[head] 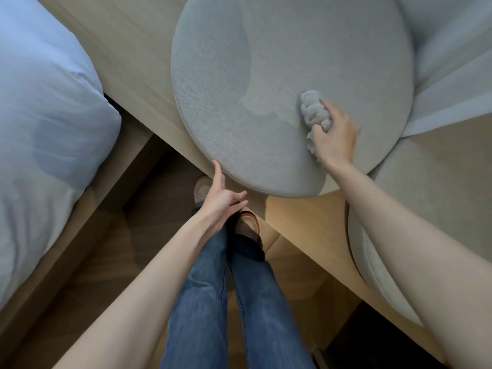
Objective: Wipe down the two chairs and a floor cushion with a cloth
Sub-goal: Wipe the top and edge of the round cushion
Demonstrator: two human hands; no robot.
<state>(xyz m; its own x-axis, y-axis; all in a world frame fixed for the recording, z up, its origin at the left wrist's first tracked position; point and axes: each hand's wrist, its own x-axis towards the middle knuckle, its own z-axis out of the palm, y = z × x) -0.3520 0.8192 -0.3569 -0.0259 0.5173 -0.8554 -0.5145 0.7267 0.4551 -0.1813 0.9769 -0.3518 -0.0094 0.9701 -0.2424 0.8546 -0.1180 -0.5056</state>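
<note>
Curled tight around a bunched grey cloth (314,111), the right hand (336,137) presses it onto the right-hand part of the round grey floor cushion (266,75), thumb and fingers wrapped over the wad so that only its ends show. The cloth is crumpled into a lumpy roll whose long axis runs away from the person: one end pokes out beyond the fingertips toward the far side of the cushion, and a ragged tail trails out under the heel of the hand toward the near rim. The cushion itself is a flat disc with no clear direction to it, lying on a light wooden platform (133,35) with its near edge overhanging the platform's step. A curved boundary between a darker and a paler tone crosses its middle. The left hand (221,198) holds nothing; its index finger is stretched out and touches the cushion's near-left rim, the other fingers loosely bent. Just right of the cushion sits a beige upholstered seat (439,169), partly under the right forearm. A bed with pale bedding (40,102) fills the left side. Below, blue jeans (213,302) and light shoes (249,222) stand on the lower floor.
</note>
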